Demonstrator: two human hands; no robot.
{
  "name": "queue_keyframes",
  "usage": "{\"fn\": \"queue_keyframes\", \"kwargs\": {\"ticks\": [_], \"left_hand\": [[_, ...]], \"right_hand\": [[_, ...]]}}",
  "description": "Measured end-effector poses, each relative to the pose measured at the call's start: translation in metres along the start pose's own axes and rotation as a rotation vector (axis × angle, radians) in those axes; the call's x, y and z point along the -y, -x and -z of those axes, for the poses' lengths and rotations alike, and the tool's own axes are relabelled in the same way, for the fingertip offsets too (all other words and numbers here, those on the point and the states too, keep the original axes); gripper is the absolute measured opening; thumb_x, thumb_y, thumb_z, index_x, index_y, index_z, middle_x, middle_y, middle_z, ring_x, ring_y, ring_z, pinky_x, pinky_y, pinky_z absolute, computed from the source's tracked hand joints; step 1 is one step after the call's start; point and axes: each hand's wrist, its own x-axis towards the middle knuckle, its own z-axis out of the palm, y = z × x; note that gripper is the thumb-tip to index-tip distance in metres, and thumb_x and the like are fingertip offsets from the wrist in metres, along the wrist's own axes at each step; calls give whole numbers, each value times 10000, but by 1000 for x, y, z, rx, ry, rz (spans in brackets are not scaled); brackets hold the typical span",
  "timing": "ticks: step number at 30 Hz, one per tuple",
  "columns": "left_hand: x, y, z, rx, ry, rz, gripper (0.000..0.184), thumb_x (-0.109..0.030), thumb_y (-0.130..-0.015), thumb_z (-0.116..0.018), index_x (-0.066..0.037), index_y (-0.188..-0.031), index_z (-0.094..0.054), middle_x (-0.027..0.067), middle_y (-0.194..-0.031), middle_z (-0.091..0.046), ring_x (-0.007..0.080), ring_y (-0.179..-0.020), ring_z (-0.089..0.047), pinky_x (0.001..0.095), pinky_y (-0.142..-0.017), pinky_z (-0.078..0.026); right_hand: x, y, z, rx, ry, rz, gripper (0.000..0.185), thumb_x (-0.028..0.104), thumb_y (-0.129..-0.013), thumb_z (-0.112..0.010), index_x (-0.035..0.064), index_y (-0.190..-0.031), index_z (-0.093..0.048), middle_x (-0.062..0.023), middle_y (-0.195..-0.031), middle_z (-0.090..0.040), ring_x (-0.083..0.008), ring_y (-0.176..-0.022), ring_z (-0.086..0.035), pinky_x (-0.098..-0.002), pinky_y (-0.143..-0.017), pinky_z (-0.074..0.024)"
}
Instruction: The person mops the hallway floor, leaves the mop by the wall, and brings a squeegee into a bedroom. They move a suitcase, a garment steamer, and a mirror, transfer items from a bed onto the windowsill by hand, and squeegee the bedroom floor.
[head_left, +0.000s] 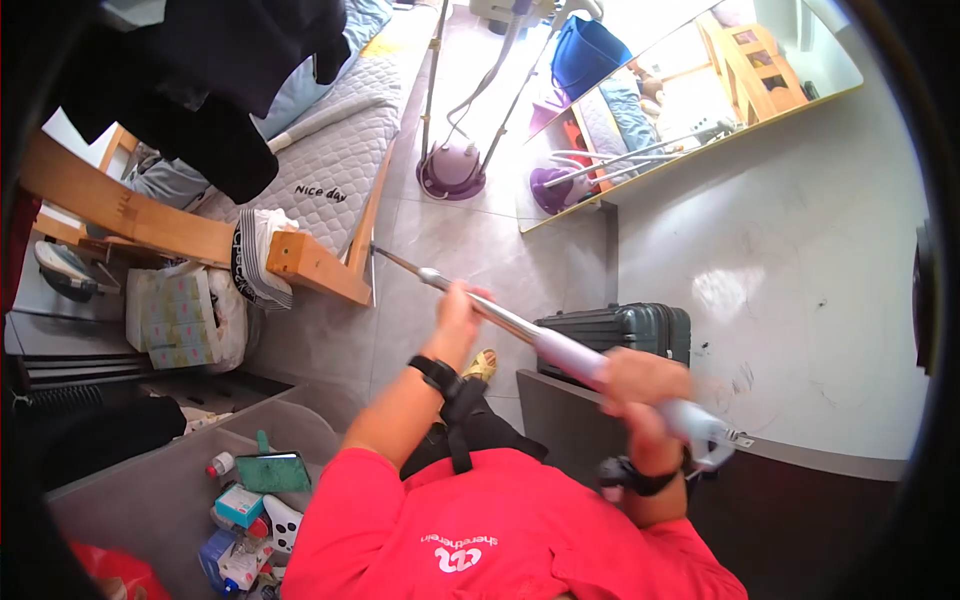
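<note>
A long mop [520, 325] with a silver pole and a pale lavender grip slants across the middle of the head view. My left hand [462, 318] is wrapped round the silver part of the pole. Nearer its top end, my right hand [645, 388] grips the lavender part, somewhat blurred. The pole's far end reaches the floor beside the wooden bed leg [322, 268]; a thin edge shows there, and the rest of the mop head cannot be made out.
A quilted bed [335, 160] is at upper left. A purple garment steamer [452, 168] stands on the tiled floor, left of a leaning mirror [700, 95]. A dark suitcase [650, 330] is by the wall. A grey bin [130, 490] holding small items lies lower left.
</note>
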Motion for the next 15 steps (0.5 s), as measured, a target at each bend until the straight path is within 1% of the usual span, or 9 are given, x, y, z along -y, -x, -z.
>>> {"fn": "queue_keyframes", "kwargs": {"ticks": [1, 2, 3, 5, 6, 8, 10, 13, 15], "left_hand": [[-14, -14, 1, -118, -9, 5, 218, -183, -853, -434, 17, -939, -422, 120, -715, -552, 252, -632, -574, 415, -642, -530], [-23, -24, 0, -236, -16, 5, 228, -191, -863, -420, 21, -948, -415, 128, -718, -546, 263, -627, -571, 423, -640, -530], [-27, -33, 4, -230, -20, 3, 228, -191, -863, -420, 21, -948, -415, 128, -718, -546, 263, -627, -571, 423, -640, -530], [-29, -45, 11, -191, -227, 16, 174, -176, -831, -421, -25, -916, -440, 134, -870, -532, 260, -745, -559, 434, -663, -520], [-27, -35, 3, -191, -236, 19, 174, -176, -831, -421, -25, -915, -440, 134, -870, -532, 260, -745, -559, 434, -663, -520], [-7, -13, -21, -65, -637, 123, 228, -191, -837, -412, 2, -954, -435, 138, -867, -529, 267, -743, -568, 437, -663, -526], [26, -13, -32, 83, -628, 192, 319, -218, -841, -419, 48, -1008, -367, 160, -805, -576, 282, -641, -614, 424, -571, -553], [65, 1, -54, 151, -597, 300, 341, -221, -844, -405, 53, -1036, -344, 169, -820, -583, 286, -647, -624, 405, -568, -561], [79, 15, -65, 130, -707, 399, 356, -219, -842, -406, 44, -1064, -315, 173, -812, -572, 272, -658, -620, 400, -549, -562]], "right_hand": [[-24, -4, -6, 122, 60, 27, 119, -46, -680, -584, 32, -651, -499, -77, -610, -555, -211, -555, -532, -347, -634, -477], [-40, 0, -14, 109, -54, 73, 116, -66, -666, -584, 21, -683, -510, -85, -640, -567, -218, -581, -550, -351, -653, -483], [-43, -5, -21, 174, 43, 116, 116, -66, -667, -589, 13, -708, -516, -87, -641, -560, -217, -596, -558, -350, -669, -486], [-40, -2, -17, 158, 93, 84, 108, -66, -669, -584, 9, -707, -517, -91, -642, -558, -215, -587, -555, -352, -676, -492], [-35, -1, -9, 143, 125, 80, 107, -67, -668, -581, 8, -709, -517, -92, -641, -557, -217, -585, -555, -353, -677, -493], [-17, 11, 1, -33, 103, 51, 117, -83, -665, -558, 14, -704, -505, -90, -627, -553, -208, -574, -549, -371, -666, -492], [5, 21, 13, -122, 144, 25, 76, -40, -722, -511, 25, -741, -477, -81, -598, -537, -179, -531, -509, -366, -638, -473], [29, 35, 30, -235, 223, 32, 66, 15, -779, -484, 46, -755, -431, -59, -593, -500, -140, -512, -457, -341, -626, -441], [40, 46, 36, -281, 242, 31, 68, 25, -791, -474, 49, -758, -420, -53, -595, -490, -130, -510, -445, -336, -622, -432]]}}
